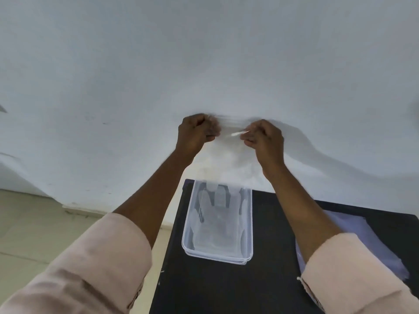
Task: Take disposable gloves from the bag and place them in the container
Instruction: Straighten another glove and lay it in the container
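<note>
Both hands are raised in front of the pale wall, above the far end of the container. My left hand (196, 132) and my right hand (263, 138) each pinch a top corner of a thin clear disposable glove (226, 155), which hangs stretched between them and down toward the container. The clear rectangular plastic container (249, 223) stands on the black table (204, 286) below, with see-through gloves lying inside it. A flat bluish plastic bag (381, 252) lies on the table to the right, partly hidden by my right forearm.
The table's left edge runs just left of the container, with beige tiled floor (34, 234) beyond it. The wall stands right behind the table's far edge.
</note>
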A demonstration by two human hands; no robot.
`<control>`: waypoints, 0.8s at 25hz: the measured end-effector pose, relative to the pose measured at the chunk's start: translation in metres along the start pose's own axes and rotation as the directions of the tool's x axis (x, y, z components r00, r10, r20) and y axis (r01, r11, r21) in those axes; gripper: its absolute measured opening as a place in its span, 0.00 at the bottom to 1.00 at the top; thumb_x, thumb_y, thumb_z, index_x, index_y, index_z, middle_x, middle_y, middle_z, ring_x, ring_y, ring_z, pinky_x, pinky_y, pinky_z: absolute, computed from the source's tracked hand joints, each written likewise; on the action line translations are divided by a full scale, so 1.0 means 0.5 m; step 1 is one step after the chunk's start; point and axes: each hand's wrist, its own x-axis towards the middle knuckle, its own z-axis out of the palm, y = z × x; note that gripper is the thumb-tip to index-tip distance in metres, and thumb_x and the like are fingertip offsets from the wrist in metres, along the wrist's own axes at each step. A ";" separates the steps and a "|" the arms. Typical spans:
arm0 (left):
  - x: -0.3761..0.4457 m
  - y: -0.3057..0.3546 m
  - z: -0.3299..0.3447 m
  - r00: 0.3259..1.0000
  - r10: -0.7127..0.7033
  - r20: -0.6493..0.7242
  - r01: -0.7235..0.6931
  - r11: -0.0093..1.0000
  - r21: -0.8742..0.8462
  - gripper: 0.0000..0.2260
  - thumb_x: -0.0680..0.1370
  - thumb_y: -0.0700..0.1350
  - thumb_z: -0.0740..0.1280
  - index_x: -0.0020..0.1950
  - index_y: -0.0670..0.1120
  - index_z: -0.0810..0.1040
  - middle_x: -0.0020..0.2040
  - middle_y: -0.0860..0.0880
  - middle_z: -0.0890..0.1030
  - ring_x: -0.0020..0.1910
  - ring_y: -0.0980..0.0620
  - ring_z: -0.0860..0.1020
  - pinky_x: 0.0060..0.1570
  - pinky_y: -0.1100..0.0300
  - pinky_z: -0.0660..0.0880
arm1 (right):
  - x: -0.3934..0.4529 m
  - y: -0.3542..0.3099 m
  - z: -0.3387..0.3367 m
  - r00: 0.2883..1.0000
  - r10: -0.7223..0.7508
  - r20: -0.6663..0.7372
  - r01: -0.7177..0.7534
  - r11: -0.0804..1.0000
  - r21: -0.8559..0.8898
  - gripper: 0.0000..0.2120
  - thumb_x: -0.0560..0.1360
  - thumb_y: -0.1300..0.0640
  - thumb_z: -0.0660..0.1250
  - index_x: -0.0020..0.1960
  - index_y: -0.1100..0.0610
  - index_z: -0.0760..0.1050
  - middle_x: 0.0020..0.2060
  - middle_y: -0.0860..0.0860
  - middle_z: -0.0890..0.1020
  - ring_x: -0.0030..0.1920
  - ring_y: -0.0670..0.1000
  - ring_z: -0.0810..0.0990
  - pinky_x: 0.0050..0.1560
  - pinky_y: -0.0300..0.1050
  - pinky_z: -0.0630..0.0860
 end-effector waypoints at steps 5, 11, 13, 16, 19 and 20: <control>-0.102 -0.077 -0.038 0.997 0.050 0.056 -0.047 0.997 -0.064 0.10 0.80 0.42 0.65 0.46 0.37 0.80 0.43 0.40 0.84 0.45 0.45 0.85 0.47 0.55 0.81 | -0.126 0.083 -0.015 0.978 -0.199 0.065 0.199 0.980 0.017 0.08 0.79 0.58 0.62 0.43 0.53 0.77 0.41 0.54 0.85 0.48 0.57 0.84 0.52 0.54 0.80; -0.177 -0.250 -0.052 0.989 -0.101 0.111 0.082 0.983 0.164 0.08 0.80 0.42 0.66 0.43 0.44 0.83 0.39 0.49 0.85 0.42 0.51 0.84 0.49 0.52 0.80 | -0.219 0.246 -0.029 0.976 -0.065 0.209 0.116 0.963 -0.242 0.10 0.80 0.57 0.63 0.42 0.60 0.76 0.30 0.54 0.77 0.29 0.50 0.73 0.32 0.45 0.71; -0.189 -0.283 -0.056 0.980 -0.049 0.190 -0.036 0.906 0.421 0.08 0.79 0.44 0.65 0.43 0.47 0.82 0.38 0.53 0.85 0.39 0.54 0.83 0.48 0.53 0.80 | -0.228 0.269 -0.034 0.946 -0.043 0.321 0.174 0.904 -0.390 0.08 0.80 0.59 0.63 0.44 0.60 0.76 0.29 0.48 0.75 0.28 0.45 0.71 0.30 0.36 0.67; -0.207 -0.308 -0.053 0.930 -0.031 0.366 -0.221 0.748 0.626 0.10 0.79 0.48 0.62 0.45 0.46 0.80 0.39 0.48 0.84 0.36 0.52 0.81 0.44 0.50 0.80 | -0.233 0.288 -0.038 0.855 0.045 0.517 0.326 0.729 -0.602 0.08 0.80 0.56 0.60 0.48 0.57 0.75 0.39 0.50 0.82 0.37 0.47 0.78 0.39 0.44 0.76; -0.222 -0.315 -0.051 0.874 -0.079 0.480 -0.342 0.602 0.721 0.12 0.81 0.48 0.60 0.51 0.44 0.81 0.44 0.45 0.85 0.39 0.47 0.82 0.48 0.50 0.81 | -0.243 0.286 -0.042 0.794 0.143 0.591 0.422 0.570 -0.705 0.10 0.81 0.53 0.57 0.52 0.56 0.75 0.44 0.51 0.82 0.39 0.50 0.78 0.43 0.39 0.72; -0.225 -0.316 -0.051 0.856 -0.104 0.507 -0.371 0.560 0.741 0.13 0.82 0.48 0.60 0.52 0.44 0.81 0.45 0.45 0.86 0.41 0.47 0.83 0.49 0.50 0.81 | -0.246 0.284 -0.042 0.782 0.137 0.608 0.459 0.533 -0.711 0.10 0.81 0.54 0.57 0.53 0.56 0.76 0.44 0.52 0.83 0.40 0.51 0.78 0.45 0.39 0.72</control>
